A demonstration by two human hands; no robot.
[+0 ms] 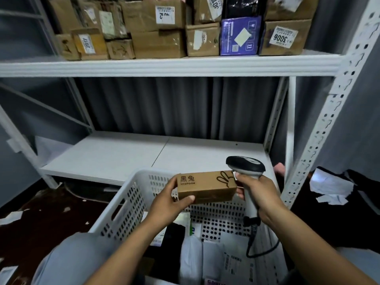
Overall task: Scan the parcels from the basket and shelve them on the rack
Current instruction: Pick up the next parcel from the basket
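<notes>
My left hand grips a small brown cardboard box printed with a rabbit drawing, holding it above the white perforated basket. My right hand grips the handle of a white and black barcode scanner, whose head sits just right of the box. The scanner's cable hangs down into the basket. White and dark bagged parcels lie in the basket below my arms. The white rack's lower shelf is behind the basket.
The upper shelf carries several labelled cardboard boxes and a purple box. A perforated rack post stands at right. Paper scraps lie on the dark floor at right and left. A grey curtain hangs behind.
</notes>
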